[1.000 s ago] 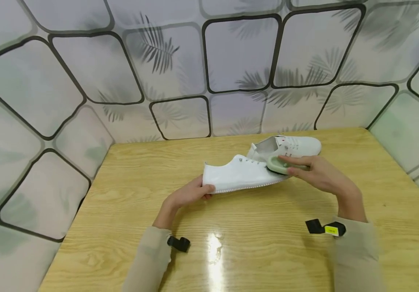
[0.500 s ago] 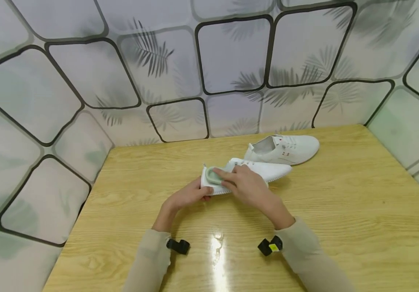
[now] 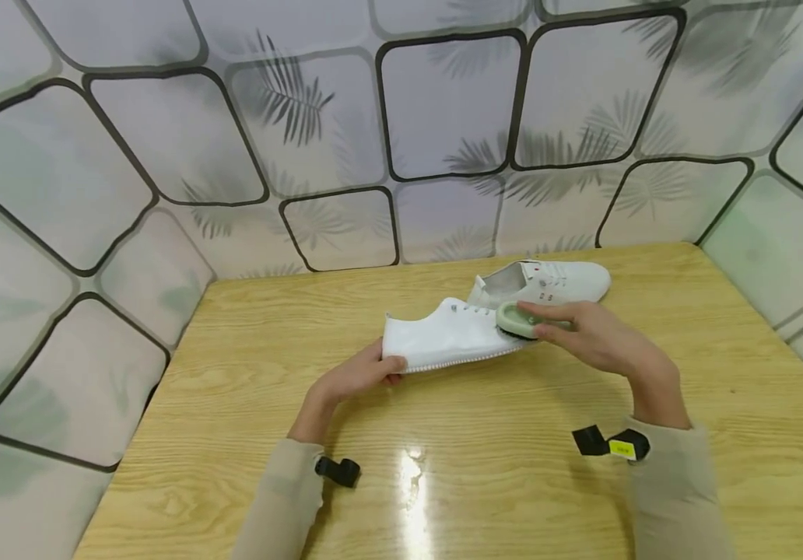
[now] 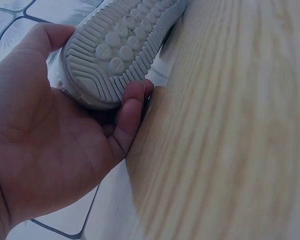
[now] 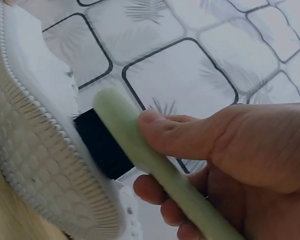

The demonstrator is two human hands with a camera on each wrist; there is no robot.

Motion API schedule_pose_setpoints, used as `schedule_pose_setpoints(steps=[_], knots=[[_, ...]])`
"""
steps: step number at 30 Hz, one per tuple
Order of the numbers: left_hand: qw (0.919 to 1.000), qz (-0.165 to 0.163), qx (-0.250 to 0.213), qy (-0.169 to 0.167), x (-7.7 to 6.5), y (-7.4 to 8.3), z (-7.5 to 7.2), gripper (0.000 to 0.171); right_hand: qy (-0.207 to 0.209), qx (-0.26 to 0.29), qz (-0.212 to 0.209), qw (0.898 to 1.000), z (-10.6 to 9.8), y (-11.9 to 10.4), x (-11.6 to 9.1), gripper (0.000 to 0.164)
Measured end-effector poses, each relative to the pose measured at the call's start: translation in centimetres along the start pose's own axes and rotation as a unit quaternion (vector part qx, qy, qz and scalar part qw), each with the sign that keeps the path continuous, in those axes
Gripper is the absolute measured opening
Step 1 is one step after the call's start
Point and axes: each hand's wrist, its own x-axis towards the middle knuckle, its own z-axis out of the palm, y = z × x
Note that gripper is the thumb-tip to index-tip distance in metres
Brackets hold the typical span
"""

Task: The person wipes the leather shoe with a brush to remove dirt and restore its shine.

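A white shoe (image 3: 436,342) is tipped on its side over the table, its side turned up and its sole toward the person. My left hand (image 3: 359,377) grips it by the heel; the left wrist view shows thumb and fingers around the heel end of the ridged sole (image 4: 125,47). In my right hand (image 3: 601,334) is a pale green brush (image 3: 517,319), pinched by its handle. Its dark bristles (image 5: 102,142) touch the shoe's side near the toe. The toe tip is hidden behind the brush and right hand in the head view.
A second white shoe (image 3: 569,280) stands upright behind the held one, toward the table's back edge. The wooden table (image 3: 513,467) is bounded by patterned walls (image 3: 450,101) at the back and sides. A band with a black device sits on each wrist.
My right hand swept the brush leftward to the shoe's heel half a second ago, and is now back at the right near the toe. The left hand keeps its grip on the heel.
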Motion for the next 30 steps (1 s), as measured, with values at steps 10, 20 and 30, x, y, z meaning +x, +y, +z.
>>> schedule_pose_setpoints(steps=[10, 20, 30], knots=[[0.9999, 0.003, 0.006, 0.009, 0.0, -0.3, 0.0, 0.037, 0.023, -0.079, -0.013, 0.997, 5.8, -3.9, 4.1, 0.045], [0.9999, 0.006, 0.008, 0.002, 0.3, 0.1, 0.3, 0.036, 0.003, 0.001, 0.003, 1.0, 0.2, 0.4, 0.0, 0.043], [0.9999, 0.013, -0.001, -0.002, 0.2, 0.0, 0.3, 0.038, -0.005, -0.086, -0.052, 0.995, 5.0, -3.3, 3.3, 0.044]])
